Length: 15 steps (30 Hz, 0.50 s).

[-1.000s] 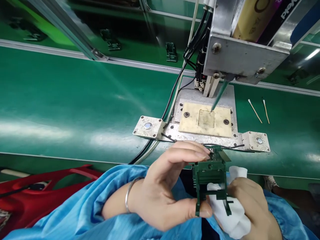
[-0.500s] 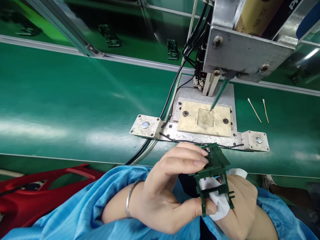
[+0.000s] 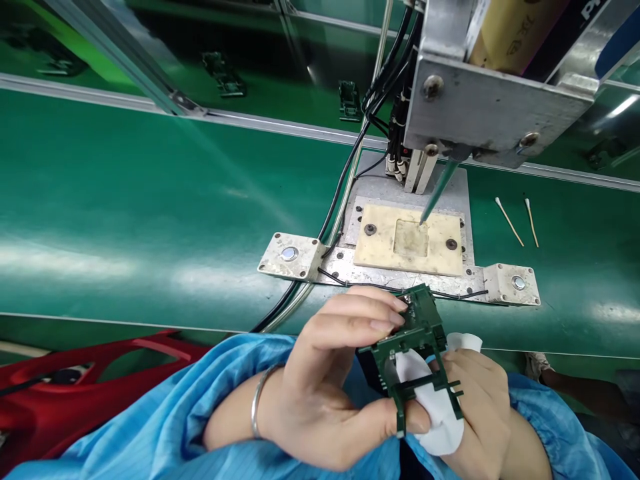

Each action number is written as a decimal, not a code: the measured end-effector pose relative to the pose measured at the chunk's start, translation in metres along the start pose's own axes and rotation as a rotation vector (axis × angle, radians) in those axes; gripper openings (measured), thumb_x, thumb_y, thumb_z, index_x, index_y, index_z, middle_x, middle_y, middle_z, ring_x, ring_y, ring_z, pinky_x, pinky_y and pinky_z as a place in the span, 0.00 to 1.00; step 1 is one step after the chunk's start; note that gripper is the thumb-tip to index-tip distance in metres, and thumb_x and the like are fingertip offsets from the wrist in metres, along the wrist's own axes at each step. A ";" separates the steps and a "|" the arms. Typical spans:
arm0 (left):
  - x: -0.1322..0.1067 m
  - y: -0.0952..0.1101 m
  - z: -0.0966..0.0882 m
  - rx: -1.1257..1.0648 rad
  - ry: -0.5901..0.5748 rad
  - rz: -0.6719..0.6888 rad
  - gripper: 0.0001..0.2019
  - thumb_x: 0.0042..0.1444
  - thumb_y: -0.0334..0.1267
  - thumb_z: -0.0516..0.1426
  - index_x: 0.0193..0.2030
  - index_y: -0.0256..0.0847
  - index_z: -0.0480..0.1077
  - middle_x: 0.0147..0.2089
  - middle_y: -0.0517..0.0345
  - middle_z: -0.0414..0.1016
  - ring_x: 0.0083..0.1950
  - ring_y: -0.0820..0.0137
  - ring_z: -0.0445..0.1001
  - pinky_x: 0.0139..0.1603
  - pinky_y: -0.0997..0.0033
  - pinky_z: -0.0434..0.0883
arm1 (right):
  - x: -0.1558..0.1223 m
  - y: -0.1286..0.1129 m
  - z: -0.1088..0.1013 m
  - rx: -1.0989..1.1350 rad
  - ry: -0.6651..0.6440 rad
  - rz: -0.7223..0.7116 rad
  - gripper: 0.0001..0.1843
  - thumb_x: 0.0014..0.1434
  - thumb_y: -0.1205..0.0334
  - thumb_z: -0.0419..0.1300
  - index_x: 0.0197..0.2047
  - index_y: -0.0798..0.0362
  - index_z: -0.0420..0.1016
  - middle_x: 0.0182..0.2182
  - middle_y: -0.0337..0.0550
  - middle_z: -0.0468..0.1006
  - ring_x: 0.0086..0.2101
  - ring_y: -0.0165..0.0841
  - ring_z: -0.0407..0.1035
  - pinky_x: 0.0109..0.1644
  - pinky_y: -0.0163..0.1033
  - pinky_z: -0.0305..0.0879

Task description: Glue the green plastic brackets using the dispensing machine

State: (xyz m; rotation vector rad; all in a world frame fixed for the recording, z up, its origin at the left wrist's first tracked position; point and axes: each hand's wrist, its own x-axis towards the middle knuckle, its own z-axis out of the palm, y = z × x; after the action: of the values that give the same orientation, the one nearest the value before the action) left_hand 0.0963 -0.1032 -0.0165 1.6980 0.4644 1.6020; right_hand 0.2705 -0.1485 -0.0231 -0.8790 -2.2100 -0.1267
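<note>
tilted since earlier, green frame [image 3: 424, 313] sits pinched in half-open left hand [image 3: 320, 393] — curled right hand [image 3: 477, 393] holds white cloth [image 3: 443, 423].

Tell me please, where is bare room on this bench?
Largest: green bench in front of the silver rail, left of the left button box. Smaller: right of the cotton swabs. Crowded: around the cream plate, and nearer, where the left hand holds a green part and the right hand a white cloth.
</note>
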 end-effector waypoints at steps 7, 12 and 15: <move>0.001 0.000 -0.001 0.018 0.029 -0.002 0.40 0.34 0.23 0.72 0.57 0.32 0.64 0.47 0.51 0.70 0.49 0.64 0.71 0.57 0.60 0.72 | 0.003 0.001 0.011 0.068 0.086 0.074 0.15 0.62 0.73 0.47 0.24 0.54 0.62 0.23 0.42 0.63 0.25 0.31 0.58 0.28 0.39 0.52; 0.001 0.000 -0.002 0.036 0.038 -0.012 0.38 0.36 0.25 0.72 0.56 0.32 0.64 0.47 0.50 0.69 0.48 0.65 0.71 0.56 0.60 0.72 | 0.006 0.000 0.010 0.082 0.098 0.039 0.14 0.60 0.74 0.49 0.24 0.54 0.62 0.24 0.43 0.67 0.25 0.31 0.59 0.28 0.39 0.52; -0.001 0.000 -0.001 0.041 0.061 -0.027 0.38 0.35 0.25 0.72 0.56 0.32 0.64 0.47 0.50 0.69 0.48 0.64 0.71 0.55 0.59 0.73 | 0.008 0.001 0.010 0.095 0.114 0.076 0.14 0.60 0.75 0.48 0.25 0.54 0.64 0.22 0.41 0.64 0.24 0.30 0.58 0.27 0.38 0.52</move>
State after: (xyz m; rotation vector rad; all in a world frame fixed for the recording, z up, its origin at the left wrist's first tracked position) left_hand 0.0951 -0.1038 -0.0176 1.6703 0.5515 1.6388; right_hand 0.2614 -0.1400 -0.0255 -0.8807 -2.0568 -0.0340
